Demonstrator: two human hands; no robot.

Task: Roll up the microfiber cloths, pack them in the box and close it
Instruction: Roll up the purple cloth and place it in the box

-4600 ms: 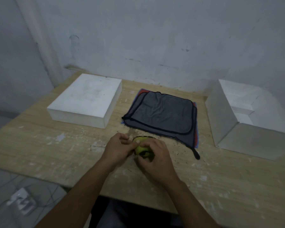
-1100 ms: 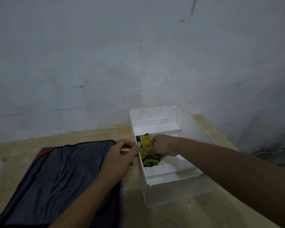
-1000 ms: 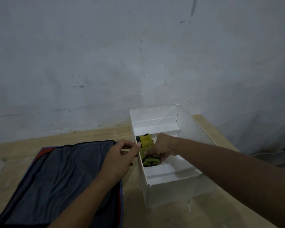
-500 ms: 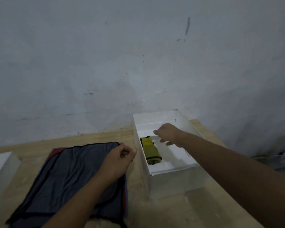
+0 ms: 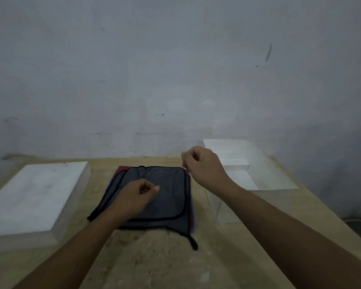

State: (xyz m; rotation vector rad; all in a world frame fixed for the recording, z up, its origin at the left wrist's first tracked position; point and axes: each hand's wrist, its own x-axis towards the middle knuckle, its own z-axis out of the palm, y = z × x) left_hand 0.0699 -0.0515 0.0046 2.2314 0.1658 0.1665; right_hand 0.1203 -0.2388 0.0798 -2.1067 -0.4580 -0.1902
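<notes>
A flat stack of microfiber cloths (image 5: 167,192) lies in the middle of the table, a dark grey one with black trim on top and red and blue edges showing beneath. My left hand (image 5: 136,197) hovers over the stack with fingers curled and nothing in it. My right hand (image 5: 202,165) is over the stack's far right corner, loosely curled and empty. The open white box (image 5: 258,163) stands to the right. My right hand and the box wall hide the box's inner left side, so the rolled yellow cloth does not show.
The white box lid (image 5: 33,197) lies flat at the left of the wooden table (image 5: 158,257). A grey wall rises right behind the table. A loose black loop of trim (image 5: 193,243) sticks out from the stack's near right corner.
My right hand let go of the rolled yellow cloth in the box and pulled back left to the cloth stack. My view swung left, bringing the lid into sight.
</notes>
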